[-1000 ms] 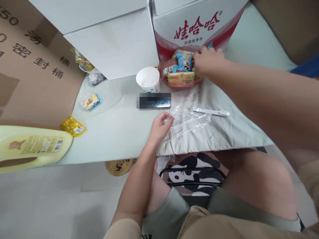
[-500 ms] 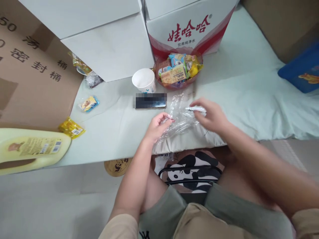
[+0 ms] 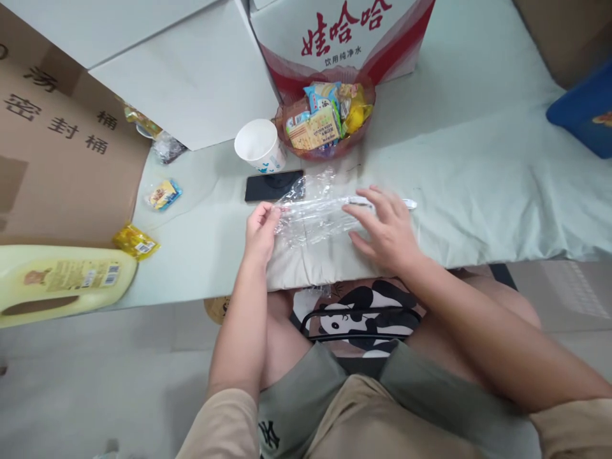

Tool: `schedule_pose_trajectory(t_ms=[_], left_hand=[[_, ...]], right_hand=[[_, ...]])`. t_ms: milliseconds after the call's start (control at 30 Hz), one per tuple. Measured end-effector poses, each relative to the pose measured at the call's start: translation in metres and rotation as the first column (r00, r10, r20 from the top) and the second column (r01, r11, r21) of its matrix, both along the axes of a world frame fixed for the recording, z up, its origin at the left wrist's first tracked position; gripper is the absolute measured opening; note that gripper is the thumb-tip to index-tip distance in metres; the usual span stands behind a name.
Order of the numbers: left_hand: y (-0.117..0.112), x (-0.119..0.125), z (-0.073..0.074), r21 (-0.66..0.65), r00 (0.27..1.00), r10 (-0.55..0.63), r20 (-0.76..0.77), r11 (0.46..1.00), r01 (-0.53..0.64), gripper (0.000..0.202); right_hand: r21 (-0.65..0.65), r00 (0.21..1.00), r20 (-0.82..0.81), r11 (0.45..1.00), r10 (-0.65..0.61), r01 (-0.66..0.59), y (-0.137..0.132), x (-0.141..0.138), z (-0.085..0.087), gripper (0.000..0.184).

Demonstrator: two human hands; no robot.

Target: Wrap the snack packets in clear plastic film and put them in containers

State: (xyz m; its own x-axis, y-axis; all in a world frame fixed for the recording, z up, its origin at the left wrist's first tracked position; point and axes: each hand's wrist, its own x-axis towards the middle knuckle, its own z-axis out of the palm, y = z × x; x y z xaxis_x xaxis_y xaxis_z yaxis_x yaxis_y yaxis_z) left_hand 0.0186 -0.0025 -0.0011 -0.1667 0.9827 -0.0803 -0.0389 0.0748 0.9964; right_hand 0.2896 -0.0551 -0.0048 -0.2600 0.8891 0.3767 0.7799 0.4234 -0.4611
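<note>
My left hand (image 3: pixel 262 231) is closed, thumb against fingers, on the left end of a crumpled clear plastic wrapper (image 3: pixel 310 226). The wrapper stretches to the right across the cloth, and a small red mark shows near my left fingertips. My right hand (image 3: pixel 385 226) is spread over the wrapper's other end, fingers apart and a little blurred. Beneath and between its fingers lies a slim white strip-like thing (image 3: pixel 410 204); its kind is unclear. Just behind the wrapper is a black phone (image 3: pixel 272 186), its right end partly covered by the plastic.
A white paper cup (image 3: pixel 261 145) and a reddish bowl (image 3: pixel 329 150) of packaged snacks stand behind the phone. Boxes (image 3: pixel 335 41) line the back. At left are small snack packets (image 3: pixel 137 241) and a yellow jug (image 3: pixel 67 280). A blue container (image 3: pixel 583 115) is at right.
My left hand has moved left with the wrapper, which is now drawn out longer. My right hand has gone from pinching the white thing to fingers spread above it. The view has shifted slightly.
</note>
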Motion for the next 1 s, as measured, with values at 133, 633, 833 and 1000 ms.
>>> schedule_pose_trajectory(t_ms=[133, 633, 833, 1000], left_hand=[[-0.006, 0.005, 0.009, -0.153, 0.948, -0.023, 0.317, 0.985, 0.075, 0.036], [-0.046, -0.006, -0.02, -0.096, 0.729, -0.345, 0.591, 0.867, 0.489, 0.048], [-0.031, 0.011, 0.005, -0.066, 0.753, -0.405, 0.518, 0.859, 0.508, 0.059], [-0.022, 0.008, 0.019, -0.055, 0.882, -0.265, 0.39, 0.949, 0.31, 0.073]], right_hand=[[-0.139, 0.958, -0.281, 0.99, -0.049, 0.01, 0.007, 0.007, -0.008, 0.074], [-0.558, 0.23, -0.81, 0.59, -0.539, -0.584, 0.012, -0.039, 0.014, 0.081], [-0.459, -0.104, -0.781, 0.678, -0.616, -0.575, 0.023, -0.048, 0.021, 0.04], [-0.557, -0.032, -0.811, 0.787, -0.585, -0.266, 0.037, -0.024, 0.019, 0.04]])
